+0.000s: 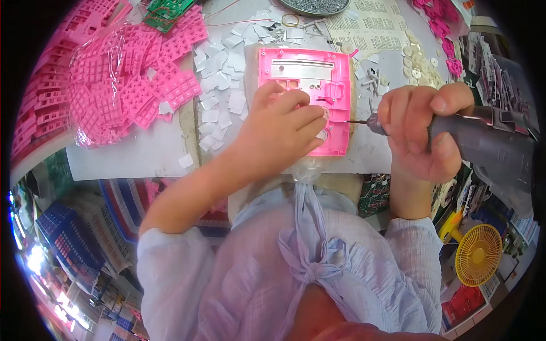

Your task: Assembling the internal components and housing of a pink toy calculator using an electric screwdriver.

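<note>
Left hand [281, 128] lies loosely curled, pressing pink plastic casing [304, 85] on worktop [136, 156]; right hand [424, 131] clenches grey electric screwdriver [483, 142], tip at casing's edge.

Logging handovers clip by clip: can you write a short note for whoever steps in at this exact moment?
Left hand: palm down on the pink plastic housing, fingers spread over its lower half, pinning it to the white sheet.
Right hand: closed round the grey electric screwdriver, bit level at the housing's right edge.
Nearby: small screws right of the housing, bag of pink keypads to the left, white paper squares between.
Done: housing positioned and held.
Left: cannot tell which screws are in.
</note>
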{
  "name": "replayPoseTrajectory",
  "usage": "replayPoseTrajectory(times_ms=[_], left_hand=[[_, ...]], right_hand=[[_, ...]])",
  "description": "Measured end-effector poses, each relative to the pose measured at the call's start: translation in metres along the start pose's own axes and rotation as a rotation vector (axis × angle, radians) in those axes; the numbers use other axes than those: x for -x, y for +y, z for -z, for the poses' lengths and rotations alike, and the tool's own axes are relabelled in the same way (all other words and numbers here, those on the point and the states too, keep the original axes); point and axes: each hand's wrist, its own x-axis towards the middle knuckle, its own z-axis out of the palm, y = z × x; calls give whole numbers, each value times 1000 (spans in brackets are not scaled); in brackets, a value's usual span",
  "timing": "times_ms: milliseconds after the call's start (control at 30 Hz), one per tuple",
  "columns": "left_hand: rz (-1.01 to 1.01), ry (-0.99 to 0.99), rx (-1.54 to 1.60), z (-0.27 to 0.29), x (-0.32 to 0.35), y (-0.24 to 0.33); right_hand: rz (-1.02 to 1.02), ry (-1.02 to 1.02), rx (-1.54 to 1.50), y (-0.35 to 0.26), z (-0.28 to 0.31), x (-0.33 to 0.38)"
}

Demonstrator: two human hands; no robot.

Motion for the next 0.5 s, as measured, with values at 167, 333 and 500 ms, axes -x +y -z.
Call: replayPoseTrajectory(times_ms=[167,333,500], left_hand=[[-39,-120,-293,1,4,12],[52,-112,-295,-6,0,25],[53,-121,-323,-4,2,27]], right_hand=[[21,74,-41,5,-10,4],[-14,204,-33,12,-17,10],[-22,117,111,20,-16,6]])
